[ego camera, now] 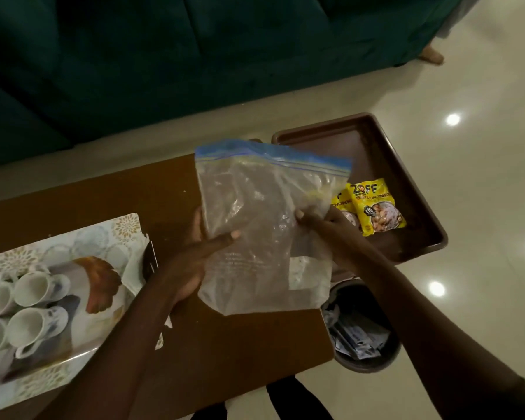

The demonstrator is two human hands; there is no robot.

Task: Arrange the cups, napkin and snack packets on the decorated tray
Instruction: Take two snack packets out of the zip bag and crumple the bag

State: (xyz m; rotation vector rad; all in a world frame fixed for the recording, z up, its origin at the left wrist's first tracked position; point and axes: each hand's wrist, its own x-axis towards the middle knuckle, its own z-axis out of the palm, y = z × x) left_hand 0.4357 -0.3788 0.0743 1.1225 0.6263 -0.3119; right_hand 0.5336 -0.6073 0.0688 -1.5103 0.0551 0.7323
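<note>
Both forearms reach in from the near edge, and between them hangs one clear zip bag (265, 225) with a blue seal strip along its far edge. Left hand (194, 256) pinches the bag's left side, thumb laid across the front and fingers curled behind; right hand (319, 221) grips the right side, fingers closed on the plastic. Whether anything is inside the bag cannot be told.

At the near left lies the decorated tray (73, 237) – pale, with gold flower shapes – carrying four white cups (35, 287) that show, lying on their sides, mouths toward the camera, and a white napkin (135, 272) at its right edge. At the far right a brown tray (406, 177) holds two yellow snack packets (376, 207), overlapping, just beside the right hand.

Everything but the brown tray's far part rests on a dark wooden table (225, 344). A round bin (361, 338) of wrappers stands on the glossy cream floor (482, 207) to the right – a dark green sofa (134, 71) lies beyond.
</note>
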